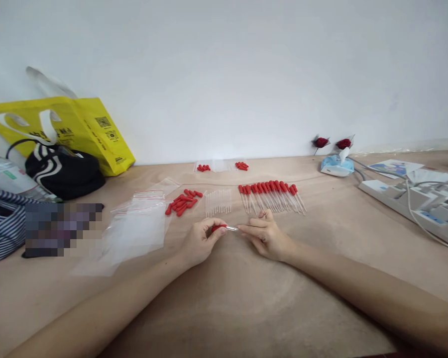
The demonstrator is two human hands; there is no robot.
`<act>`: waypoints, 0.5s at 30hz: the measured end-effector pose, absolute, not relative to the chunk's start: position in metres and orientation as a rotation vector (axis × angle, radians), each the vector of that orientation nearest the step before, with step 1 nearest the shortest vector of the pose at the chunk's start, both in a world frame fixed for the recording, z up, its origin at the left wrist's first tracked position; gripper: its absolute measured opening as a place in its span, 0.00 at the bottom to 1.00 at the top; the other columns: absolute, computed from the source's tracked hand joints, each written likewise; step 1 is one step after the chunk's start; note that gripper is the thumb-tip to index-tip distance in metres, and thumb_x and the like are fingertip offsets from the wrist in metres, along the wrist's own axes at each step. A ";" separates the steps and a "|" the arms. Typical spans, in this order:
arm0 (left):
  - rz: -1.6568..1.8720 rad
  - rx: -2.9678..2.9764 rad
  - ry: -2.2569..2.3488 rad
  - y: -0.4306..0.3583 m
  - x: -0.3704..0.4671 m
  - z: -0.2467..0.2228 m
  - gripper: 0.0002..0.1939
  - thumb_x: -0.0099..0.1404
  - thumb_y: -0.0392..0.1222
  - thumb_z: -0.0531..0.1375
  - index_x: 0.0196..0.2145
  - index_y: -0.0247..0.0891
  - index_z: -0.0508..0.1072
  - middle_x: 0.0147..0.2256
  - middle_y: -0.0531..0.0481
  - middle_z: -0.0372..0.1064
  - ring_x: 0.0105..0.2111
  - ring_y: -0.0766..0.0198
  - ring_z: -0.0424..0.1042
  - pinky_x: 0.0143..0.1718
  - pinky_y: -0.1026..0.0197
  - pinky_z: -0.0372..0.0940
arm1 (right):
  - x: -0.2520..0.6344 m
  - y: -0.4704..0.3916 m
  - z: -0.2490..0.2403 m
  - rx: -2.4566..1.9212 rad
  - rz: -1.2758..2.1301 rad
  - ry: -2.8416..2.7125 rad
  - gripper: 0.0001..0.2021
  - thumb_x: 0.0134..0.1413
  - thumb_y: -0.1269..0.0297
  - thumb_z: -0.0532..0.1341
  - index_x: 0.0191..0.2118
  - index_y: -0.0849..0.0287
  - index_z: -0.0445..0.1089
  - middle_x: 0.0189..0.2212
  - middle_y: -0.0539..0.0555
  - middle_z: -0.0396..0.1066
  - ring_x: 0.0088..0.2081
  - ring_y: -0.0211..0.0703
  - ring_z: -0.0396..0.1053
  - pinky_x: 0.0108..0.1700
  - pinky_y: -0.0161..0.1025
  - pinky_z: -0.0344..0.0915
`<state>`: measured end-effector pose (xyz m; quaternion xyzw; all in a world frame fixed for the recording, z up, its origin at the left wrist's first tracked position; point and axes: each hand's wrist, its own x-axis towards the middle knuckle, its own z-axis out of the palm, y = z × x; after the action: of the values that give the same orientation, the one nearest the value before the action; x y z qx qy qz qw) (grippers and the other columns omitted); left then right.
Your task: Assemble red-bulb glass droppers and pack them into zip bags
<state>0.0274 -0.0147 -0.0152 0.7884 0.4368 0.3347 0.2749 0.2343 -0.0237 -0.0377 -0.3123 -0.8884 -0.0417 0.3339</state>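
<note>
Bare forearms [112, 303] stretch from the frame's lower corners to its centre, where the left hand [202, 242] pinches a dropper [229, 228] by its red bulb [218, 228] and the right hand [268, 236] is closed on the end of its clear tube [233, 229]. Just above, left to right, lie loose red bulbs [180, 203], bare tubes [218, 202] and a row of assembled droppers [272, 187]

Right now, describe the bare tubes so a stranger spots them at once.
On the table, look just beyond the left hand. The row of clear tubes lies between a pile of red bulbs and a row of droppers. Unlike the droppers, the tubes show no red.
</note>
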 end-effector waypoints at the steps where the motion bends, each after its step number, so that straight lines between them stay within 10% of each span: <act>1: 0.881 2.162 1.172 -0.016 0.027 -0.014 0.08 0.59 0.41 0.52 0.31 0.38 0.70 0.29 0.51 0.70 0.29 0.64 0.67 0.31 0.62 0.62 | 0.236 -0.023 -0.037 -0.791 -0.182 -2.345 0.15 0.53 0.74 0.48 0.42 0.59 0.67 0.23 0.49 0.65 0.25 0.34 0.59 0.40 0.41 0.47; 15: 0.836 2.622 1.022 -0.023 0.030 -0.013 0.08 0.61 0.41 0.51 0.29 0.39 0.69 0.26 0.50 0.70 0.30 0.62 0.67 0.41 0.56 0.55 | 0.232 -0.026 -0.036 -0.753 -0.291 -2.385 0.12 0.52 0.75 0.48 0.35 0.62 0.68 0.24 0.52 0.62 0.26 0.37 0.54 0.35 0.40 0.46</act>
<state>0.0297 -0.0227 -0.0130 0.8885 0.3462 0.2832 0.1027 0.2321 -0.0256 -0.0357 -0.2845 -0.9015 -0.1098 0.3070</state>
